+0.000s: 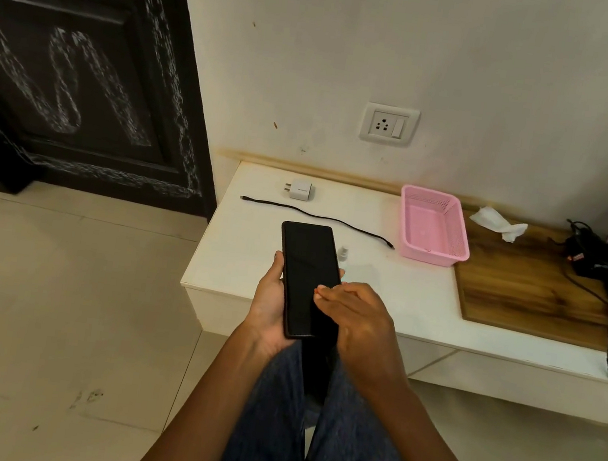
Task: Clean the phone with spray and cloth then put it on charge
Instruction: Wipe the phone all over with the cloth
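A black phone (307,279) with a dark screen is held upright over the front edge of the white shelf (421,301), and my left hand (268,303) grips it from below and the left. My right hand (355,315) lies over the phone's lower right side, fingers stretched flat on the screen, with no cloth visible in it. A small white spray bottle (343,253) stands on the shelf just behind the phone. A crumpled white cloth (499,222) lies at the back right. The white charger plug (300,189) and black cable (320,217) lie loose on the shelf, under the wall socket (389,125).
An empty pink basket (434,225) stands on the shelf, right of the cable. A wooden board (528,289) carries tangled black cords (602,264) at the far right. A dark carved door (84,62) fills the left. My legs in jeans are below the hands.
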Action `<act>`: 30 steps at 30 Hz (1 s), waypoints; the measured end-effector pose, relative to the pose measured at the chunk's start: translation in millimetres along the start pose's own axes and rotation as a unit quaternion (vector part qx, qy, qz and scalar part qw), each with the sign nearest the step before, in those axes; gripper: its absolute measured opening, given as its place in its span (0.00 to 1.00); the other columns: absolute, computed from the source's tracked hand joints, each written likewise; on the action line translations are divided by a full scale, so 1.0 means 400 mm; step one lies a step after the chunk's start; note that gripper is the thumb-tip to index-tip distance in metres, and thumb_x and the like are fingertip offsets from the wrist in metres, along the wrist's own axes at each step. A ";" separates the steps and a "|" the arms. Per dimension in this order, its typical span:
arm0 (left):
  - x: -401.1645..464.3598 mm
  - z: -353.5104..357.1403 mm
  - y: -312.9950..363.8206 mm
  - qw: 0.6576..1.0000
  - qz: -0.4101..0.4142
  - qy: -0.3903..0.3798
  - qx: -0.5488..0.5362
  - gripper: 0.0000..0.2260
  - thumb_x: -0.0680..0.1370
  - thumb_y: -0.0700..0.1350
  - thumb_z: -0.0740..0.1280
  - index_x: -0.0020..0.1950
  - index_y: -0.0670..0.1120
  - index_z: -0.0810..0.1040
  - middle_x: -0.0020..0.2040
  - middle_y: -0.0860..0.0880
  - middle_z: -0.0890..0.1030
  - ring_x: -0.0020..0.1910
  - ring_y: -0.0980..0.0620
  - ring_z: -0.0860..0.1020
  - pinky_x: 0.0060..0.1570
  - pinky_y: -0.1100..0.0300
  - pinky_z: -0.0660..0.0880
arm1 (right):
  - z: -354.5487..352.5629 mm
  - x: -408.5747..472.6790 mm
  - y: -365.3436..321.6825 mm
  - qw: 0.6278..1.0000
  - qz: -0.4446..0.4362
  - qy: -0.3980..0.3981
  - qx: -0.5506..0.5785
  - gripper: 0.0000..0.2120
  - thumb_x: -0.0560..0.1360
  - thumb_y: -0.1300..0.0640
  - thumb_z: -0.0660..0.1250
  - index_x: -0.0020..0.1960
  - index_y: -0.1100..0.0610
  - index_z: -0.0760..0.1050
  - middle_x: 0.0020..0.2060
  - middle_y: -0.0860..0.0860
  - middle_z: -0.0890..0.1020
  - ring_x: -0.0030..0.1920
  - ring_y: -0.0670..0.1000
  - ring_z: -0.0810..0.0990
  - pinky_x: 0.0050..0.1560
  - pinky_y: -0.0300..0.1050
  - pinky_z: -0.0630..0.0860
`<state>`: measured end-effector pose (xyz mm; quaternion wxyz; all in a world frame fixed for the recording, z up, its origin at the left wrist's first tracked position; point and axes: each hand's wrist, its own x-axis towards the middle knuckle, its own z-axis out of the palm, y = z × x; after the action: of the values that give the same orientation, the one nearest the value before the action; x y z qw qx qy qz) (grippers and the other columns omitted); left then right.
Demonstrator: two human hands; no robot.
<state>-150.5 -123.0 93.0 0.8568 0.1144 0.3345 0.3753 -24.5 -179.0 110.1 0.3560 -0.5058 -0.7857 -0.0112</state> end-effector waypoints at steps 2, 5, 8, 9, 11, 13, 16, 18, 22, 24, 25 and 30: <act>0.003 -0.007 0.001 1.000 0.000 -0.001 -0.016 0.37 0.77 0.68 0.48 0.51 0.40 0.84 0.50 0.40 0.83 0.48 0.45 0.81 0.50 0.53 0.78 | 0.008 -0.014 -0.020 1.000 -0.007 -0.008 0.017 0.09 0.68 0.66 0.68 0.47 0.65 0.83 0.45 0.57 0.85 0.46 0.56 0.83 0.46 0.51 0.82; 0.004 -0.026 0.005 1.000 0.014 -0.004 -0.028 0.38 0.77 0.68 0.46 0.49 0.41 0.85 0.49 0.40 0.84 0.45 0.44 0.83 0.50 0.52 0.79 | 0.004 -0.041 -0.031 0.999 -0.026 -0.030 0.025 0.09 0.69 0.66 0.68 0.48 0.64 0.83 0.47 0.56 0.85 0.48 0.54 0.82 0.48 0.47 0.81; 0.003 -0.033 0.011 0.999 0.017 -0.009 -0.030 0.37 0.77 0.68 0.46 0.49 0.42 0.85 0.49 0.40 0.84 0.45 0.44 0.83 0.53 0.49 0.77 | -0.017 -0.042 -0.006 0.999 -0.034 -0.037 0.009 0.11 0.73 0.62 0.63 0.48 0.63 0.83 0.47 0.55 0.85 0.47 0.54 0.83 0.47 0.47 0.81; 0.003 -0.034 0.013 0.999 0.019 -0.009 -0.027 0.37 0.77 0.68 0.46 0.50 0.42 0.85 0.50 0.40 0.84 0.46 0.44 0.83 0.54 0.48 0.76 | -0.024 -0.037 0.003 0.999 -0.032 -0.033 0.003 0.13 0.74 0.61 0.60 0.48 0.64 0.83 0.46 0.55 0.85 0.47 0.55 0.83 0.46 0.48 0.81; 0.002 -0.029 0.014 1.000 0.020 -0.008 -0.022 0.36 0.77 0.68 0.47 0.51 0.42 0.85 0.52 0.41 0.84 0.49 0.44 0.82 0.55 0.48 0.75 | -0.033 -0.019 0.018 1.000 -0.015 -0.020 -0.008 0.15 0.73 0.60 0.59 0.48 0.65 0.82 0.46 0.57 0.85 0.46 0.57 0.83 0.45 0.51 0.82; 0.001 -0.023 0.014 0.999 0.018 -0.013 -0.025 0.36 0.77 0.67 0.47 0.51 0.42 0.85 0.52 0.41 0.83 0.51 0.44 0.81 0.56 0.48 0.74 | -0.031 -0.003 0.021 1.000 0.002 -0.007 -0.016 0.12 0.70 0.62 0.64 0.48 0.67 0.82 0.45 0.59 0.85 0.46 0.58 0.83 0.43 0.54 0.82; -0.002 -0.025 0.018 0.999 0.014 -0.022 -0.029 0.37 0.77 0.68 0.47 0.51 0.41 0.84 0.51 0.41 0.84 0.49 0.45 0.81 0.56 0.49 0.75 | -0.014 -0.007 0.002 1.000 -0.006 0.006 -0.003 0.12 0.72 0.61 0.63 0.47 0.66 0.82 0.45 0.59 0.85 0.46 0.57 0.83 0.44 0.53 0.82; -0.004 -0.034 0.024 0.999 0.018 -0.020 -0.034 0.37 0.77 0.68 0.47 0.52 0.41 0.84 0.52 0.41 0.83 0.48 0.45 0.82 0.55 0.48 0.74 | -0.009 -0.027 -0.011 1.000 -0.025 0.003 -0.005 0.14 0.74 0.60 0.60 0.48 0.65 0.83 0.45 0.57 0.85 0.46 0.56 0.83 0.45 0.50 0.82; -0.009 -0.042 0.024 0.999 0.014 -0.018 -0.040 0.37 0.77 0.67 0.47 0.52 0.41 0.84 0.52 0.41 0.83 0.48 0.44 0.82 0.55 0.48 0.74 | -0.021 -0.045 0.004 0.999 -0.039 0.005 -0.012 0.15 0.74 0.59 0.58 0.48 0.64 0.83 0.46 0.55 0.85 0.46 0.55 0.83 0.45 0.47 0.82; -0.008 -0.036 0.021 0.999 0.013 -0.017 -0.034 0.36 0.77 0.67 0.46 0.53 0.41 0.84 0.53 0.41 0.83 0.50 0.44 0.81 0.55 0.47 0.74 | -0.024 -0.033 0.017 0.999 -0.033 0.014 -0.021 0.16 0.75 0.59 0.57 0.48 0.64 0.83 0.45 0.56 0.85 0.45 0.55 0.83 0.45 0.48 0.82; -0.008 -0.031 0.019 0.999 0.009 -0.019 -0.033 0.36 0.77 0.67 0.47 0.54 0.41 0.83 0.54 0.41 0.83 0.51 0.44 0.80 0.55 0.47 0.74 | -0.023 -0.024 0.022 0.999 -0.026 0.020 -0.024 0.17 0.74 0.59 0.57 0.48 0.65 0.83 0.45 0.56 0.85 0.45 0.56 0.83 0.45 0.49 0.82; -0.009 -0.026 0.024 0.999 0.003 -0.021 -0.037 0.36 0.77 0.67 0.47 0.59 0.41 0.80 0.55 0.40 0.81 0.52 0.43 0.79 0.55 0.47 0.74 | -0.005 -0.013 0.020 0.999 -0.004 0.026 -0.023 0.11 0.71 0.61 0.66 0.47 0.66 0.82 0.44 0.58 0.85 0.45 0.57 0.83 0.43 0.51 0.82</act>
<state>-164.6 -119.6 91.4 0.8665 0.0916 0.3017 0.3870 -15.6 -179.9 105.9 0.3643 -0.5101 -0.7779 -0.0438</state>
